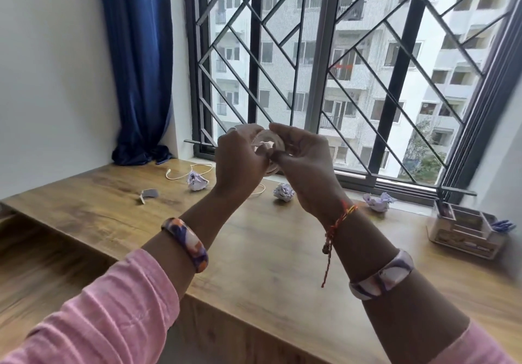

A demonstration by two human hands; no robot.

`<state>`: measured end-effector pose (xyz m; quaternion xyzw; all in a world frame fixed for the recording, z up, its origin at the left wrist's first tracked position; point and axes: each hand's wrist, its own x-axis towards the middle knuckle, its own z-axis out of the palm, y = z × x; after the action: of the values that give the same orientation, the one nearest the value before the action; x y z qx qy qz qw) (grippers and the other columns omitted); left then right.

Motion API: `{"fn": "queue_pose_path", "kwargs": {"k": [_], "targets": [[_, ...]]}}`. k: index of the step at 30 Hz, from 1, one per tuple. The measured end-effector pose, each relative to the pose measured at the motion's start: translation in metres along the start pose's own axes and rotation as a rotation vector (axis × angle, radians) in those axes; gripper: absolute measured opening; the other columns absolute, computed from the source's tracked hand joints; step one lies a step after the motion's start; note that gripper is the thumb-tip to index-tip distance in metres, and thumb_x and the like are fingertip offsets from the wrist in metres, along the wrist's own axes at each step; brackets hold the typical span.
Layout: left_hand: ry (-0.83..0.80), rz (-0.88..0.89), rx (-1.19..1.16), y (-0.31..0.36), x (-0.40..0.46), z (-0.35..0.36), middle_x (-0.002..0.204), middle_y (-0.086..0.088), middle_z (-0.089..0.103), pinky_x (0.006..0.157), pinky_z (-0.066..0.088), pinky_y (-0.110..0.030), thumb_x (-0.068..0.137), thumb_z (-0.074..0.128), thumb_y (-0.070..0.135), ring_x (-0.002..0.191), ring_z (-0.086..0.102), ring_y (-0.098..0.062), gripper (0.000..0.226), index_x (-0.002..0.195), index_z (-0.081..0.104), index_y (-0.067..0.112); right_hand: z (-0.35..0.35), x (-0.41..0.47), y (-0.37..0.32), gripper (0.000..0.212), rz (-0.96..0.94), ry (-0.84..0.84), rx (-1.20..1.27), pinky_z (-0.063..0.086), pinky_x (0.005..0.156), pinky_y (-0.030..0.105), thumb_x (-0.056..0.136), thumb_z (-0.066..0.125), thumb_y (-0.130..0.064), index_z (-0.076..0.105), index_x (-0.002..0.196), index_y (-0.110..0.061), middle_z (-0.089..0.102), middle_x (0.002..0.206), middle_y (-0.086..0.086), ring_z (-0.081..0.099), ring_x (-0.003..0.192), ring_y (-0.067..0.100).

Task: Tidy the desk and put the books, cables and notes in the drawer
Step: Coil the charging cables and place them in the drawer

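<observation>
Both hands are raised above the table point(254, 250), meeting over a small clear round thing point(267, 145), perhaps a glass or a roll of tape; it is blurred and I cannot tell which. The left hand point(240, 163) has its fingers curled closed around its near side, and the right hand point(299, 160) pinches its edge with thumb and fingertips, so both are gripping it. Something pale and crumpled shows inside, though I cannot tell what.

To do this step well, I judge that the left hand should hold the clear thing steady while the right works at it, keeping it over the table so that anything dropped lands there. After that, the loose things want gathering.

The cable point(195, 167) lies on the table by the window, a thin cream cord in slack loops, limp and easy to bunch. Beside it sits a crumpled paper ball point(197, 181), white with purple print, light and springy. A second ball point(284, 191) lies near the middle and a third point(378, 201) further right. A small torn scrap point(148, 194) lies to the left. At the far right stands a clear plastic organiser point(466, 229) with straight-walled compartments.

The table is smooth wood-grain board. No drawer or books are in view.
</observation>
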<state>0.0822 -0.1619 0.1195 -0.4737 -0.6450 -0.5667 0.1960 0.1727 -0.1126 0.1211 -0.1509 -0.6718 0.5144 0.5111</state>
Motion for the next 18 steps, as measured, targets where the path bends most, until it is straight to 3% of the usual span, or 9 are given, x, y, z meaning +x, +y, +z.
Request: {"fn": "queue_pose_path", "kwargs": {"k": [3, 6, 9, 13, 16, 18], "targets": [[-0.204, -0.194, -0.2, -0.003, 0.001, -0.007, 0.078, -0.014, 0.071, 0.064, 0.057, -0.038, 0.075, 0.07, 0.008, 0.071, 0.067, -0.027, 0.013, 0.087, 0.072, 0.005, -0.004, -0.001, 0.001, 0.042, 0.035, -0.028, 0.041, 0.054, 0.088, 0.034, 0.076, 0.057, 0.021, 0.06, 0.114, 0.005, 0.068, 0.102, 0.018, 0.067, 0.095, 0.025], [-0.486, -0.516, -0.576, -0.003, 0.007, -0.024, 0.086, -0.018, 0.066, 0.072, 0.058, -0.033, 0.076, 0.071, 0.006, 0.074, 0.065, -0.024, 0.02, 0.094, 0.067, -0.003, -0.01, -0.001, -0.002, 0.034, 0.1, -0.08, 0.108, 0.057, 0.069, 0.024, 0.078, 0.06, 0.017, 0.059, 0.111, 0.01, 0.068, 0.086, 0.015, 0.068, 0.07, 0.015], [-0.616, -0.664, -0.727, -0.007, 0.011, -0.036, 0.087, -0.015, 0.066, 0.079, 0.055, -0.036, 0.082, 0.063, 0.005, 0.081, 0.064, -0.023, 0.02, 0.099, 0.065, -0.006, -0.011, -0.002, -0.006, 0.03, 0.14, -0.126, 0.177, 0.055, 0.058, 0.02, 0.078, 0.061, 0.015, 0.059, 0.107, 0.011, 0.067, 0.078, 0.009, 0.066, 0.058, 0.01], [-0.531, -0.713, -0.696, -0.012, 0.008, -0.036, 0.086, -0.012, 0.067, 0.068, 0.057, -0.03, 0.077, 0.068, 0.002, 0.074, 0.064, -0.02, 0.024, 0.101, 0.065, 0.0, -0.008, -0.004, -0.009, 0.029, 0.183, -0.185, 0.173, 0.057, 0.068, 0.027, 0.078, 0.062, 0.012, 0.06, 0.105, 0.003, 0.066, 0.086, 0.011, 0.065, 0.07, 0.017], [-0.278, -0.447, -0.362, -0.016, 0.003, -0.029, 0.073, -0.004, 0.064, 0.063, 0.055, -0.027, 0.072, 0.066, -0.007, 0.069, 0.06, -0.016, 0.022, 0.08, 0.067, 0.013, -0.003, -0.004, -0.009, 0.011, 0.274, -0.201, 0.332, 0.058, 0.072, 0.033, 0.087, 0.055, 0.002, 0.06, 0.097, 0.006, 0.064, 0.083, 0.015, 0.063, 0.072, 0.023], [-0.201, -0.294, -0.327, -0.016, 0.0, -0.027, 0.066, -0.001, 0.062, 0.064, 0.052, -0.029, 0.069, 0.061, -0.011, 0.066, 0.057, -0.014, 0.03, 0.07, 0.065, 0.019, -0.001, -0.002, -0.008, 0.014, 0.368, -0.183, 0.439, 0.058, 0.07, 0.032, 0.092, 0.049, 0.0, 0.06, 0.092, 0.008, 0.061, 0.082, 0.017, 0.061, 0.072, 0.024]]}}
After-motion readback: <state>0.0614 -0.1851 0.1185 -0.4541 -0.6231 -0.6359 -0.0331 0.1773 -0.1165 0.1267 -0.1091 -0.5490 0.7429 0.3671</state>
